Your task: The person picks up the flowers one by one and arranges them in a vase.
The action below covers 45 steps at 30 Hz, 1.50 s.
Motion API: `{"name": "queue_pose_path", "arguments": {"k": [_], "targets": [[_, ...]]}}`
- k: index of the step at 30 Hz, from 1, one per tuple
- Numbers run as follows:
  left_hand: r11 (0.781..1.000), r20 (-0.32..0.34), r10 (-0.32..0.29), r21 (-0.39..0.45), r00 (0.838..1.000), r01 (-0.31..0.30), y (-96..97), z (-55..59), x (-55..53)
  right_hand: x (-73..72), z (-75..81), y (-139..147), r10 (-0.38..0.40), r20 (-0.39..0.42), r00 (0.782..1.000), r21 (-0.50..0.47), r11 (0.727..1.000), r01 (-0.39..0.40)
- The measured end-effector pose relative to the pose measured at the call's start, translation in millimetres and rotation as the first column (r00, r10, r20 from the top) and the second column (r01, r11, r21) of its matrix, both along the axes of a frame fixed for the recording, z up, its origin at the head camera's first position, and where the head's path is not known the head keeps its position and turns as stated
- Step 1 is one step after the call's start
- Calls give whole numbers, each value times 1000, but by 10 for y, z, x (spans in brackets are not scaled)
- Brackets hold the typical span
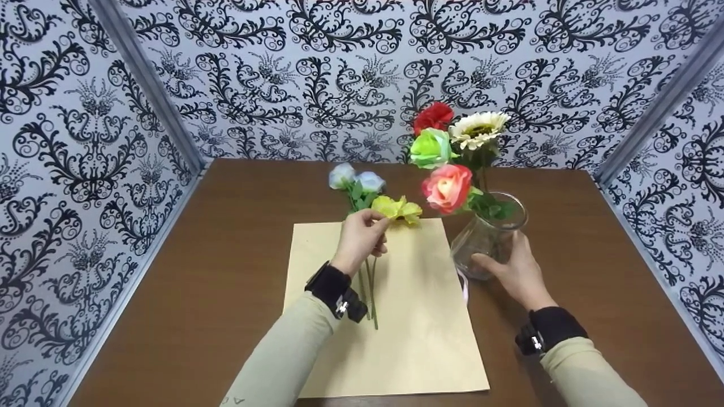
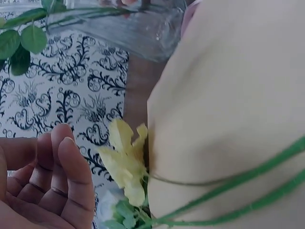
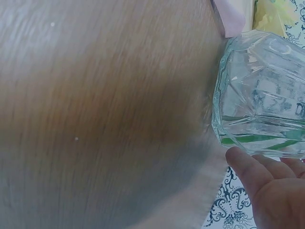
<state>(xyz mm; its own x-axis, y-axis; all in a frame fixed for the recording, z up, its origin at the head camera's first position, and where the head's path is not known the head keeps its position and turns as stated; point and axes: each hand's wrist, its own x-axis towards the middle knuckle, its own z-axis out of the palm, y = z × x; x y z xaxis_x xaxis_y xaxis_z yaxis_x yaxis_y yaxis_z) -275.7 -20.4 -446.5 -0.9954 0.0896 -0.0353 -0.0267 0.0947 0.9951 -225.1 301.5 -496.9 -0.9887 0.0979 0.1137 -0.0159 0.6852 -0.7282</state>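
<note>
My right hand (image 1: 517,271) grips the clear glass vase (image 1: 472,240), with thumb and fingers spread around its side. The vase leans and holds a red flower (image 1: 433,117), a green rose (image 1: 431,148), a coral-pink rose (image 1: 448,188) and a cream daisy-like flower (image 1: 479,129). My left hand (image 1: 362,240) hovers over the paper with loosely curled fingers, and in the left wrist view nothing shows between them. Beside its fingertips is a yellow flower (image 1: 397,210). Two pale blue flowers (image 1: 370,182) lie just beyond, their green stems (image 1: 370,294) running under this hand.
A sheet of tan paper (image 1: 418,339) lies on the brown wooden table (image 1: 198,316) beneath the stems. A pale pink ribbon (image 3: 232,16) pokes out by the vase's base. Patterned panels (image 1: 339,79) wall in the table at the back and both sides.
</note>
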Motion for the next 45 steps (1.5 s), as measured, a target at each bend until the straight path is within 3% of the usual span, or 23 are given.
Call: {"name": "queue_pose_path", "arguments": {"k": [8, 15, 26, 32, 39, 45], "targets": [[999, -4, 35, -40, 999, -35, -109, -98, -9, 3, 2, 6, -7, 24, 1000, 16, 1000, 7], [990, -18, 49, -130, 999, -51, -153, -191, -26, 7, 4, -7, -11, 15, 1000, 19, 1000, 10], [970, -4, 36, -242, 999, -36, -150, -288, -56, -3, -14, 0, -20, 25, 999, 3, 1000, 20], [945, 18, -1, -326, 1000, 7, -90, -355, -83, -1, 9, -4, -11, 43, 999, 2, 1000, 11], [909, 40, -1, -415, 999, 18, 26, -447, -130, -1, 22, -6, 1, 38, 999, -2, 1000, -1], [871, 98, -10, -487, 995, 57, 48, -507, -131, -3, 18, -8, -2, 33, 999, 9, 1000, 2]]}}
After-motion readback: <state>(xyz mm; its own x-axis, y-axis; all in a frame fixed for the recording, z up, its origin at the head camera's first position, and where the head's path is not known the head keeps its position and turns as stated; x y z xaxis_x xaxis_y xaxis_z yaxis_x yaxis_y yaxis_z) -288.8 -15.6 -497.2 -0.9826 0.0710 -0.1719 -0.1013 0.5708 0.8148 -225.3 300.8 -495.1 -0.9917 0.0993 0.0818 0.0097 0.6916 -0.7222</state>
